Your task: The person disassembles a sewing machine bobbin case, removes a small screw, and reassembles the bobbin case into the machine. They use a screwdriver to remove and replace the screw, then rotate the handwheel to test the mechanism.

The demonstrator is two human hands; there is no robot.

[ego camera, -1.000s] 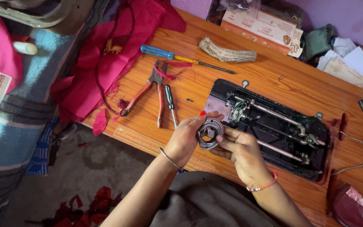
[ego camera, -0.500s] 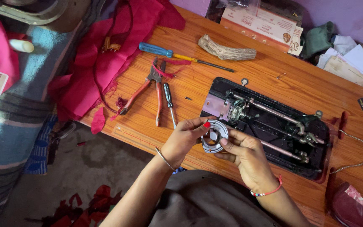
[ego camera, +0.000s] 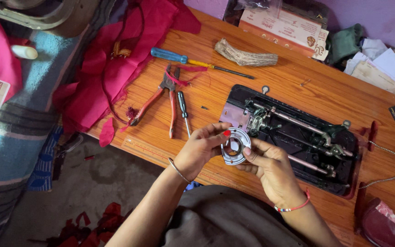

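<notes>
So the round metal ring part (ego camera: 235, 146) has come up a bit and tilted since a second ago: back then it sat lower, right against the near edge of the sewing machine (ego camera: 293, 132), and now it's lifted clear and turned so its face shows to the camera, with the hole in the middle easy to see. Looks to me like the part is being looked over or lined up rather than seated anywhere, since it's in the air and not touching the machine's underside. The left hand (ego camera: 200, 148) comes in from the lower left, wrist bent, bangle on the forearm, thumb and fingertips pinching the ring's left rim. The right hand (ego camera: 270, 169) comes in from below right, with a red thread bracelet on the wrist, thumb laid on the ring's lower right edge and the fingers curled behind it, so both hands are closed on the same piece. The ring hangs just in front of the machine's left end, above the front edge of the wooden table (ego camera: 325, 91). Further left on the table lie red pliers (ego camera: 161, 98), a small screwdriver (ego camera: 183, 110) beside them and a blue-handled screwdriver (ego camera: 186, 60) up top, all untouched.
</notes>
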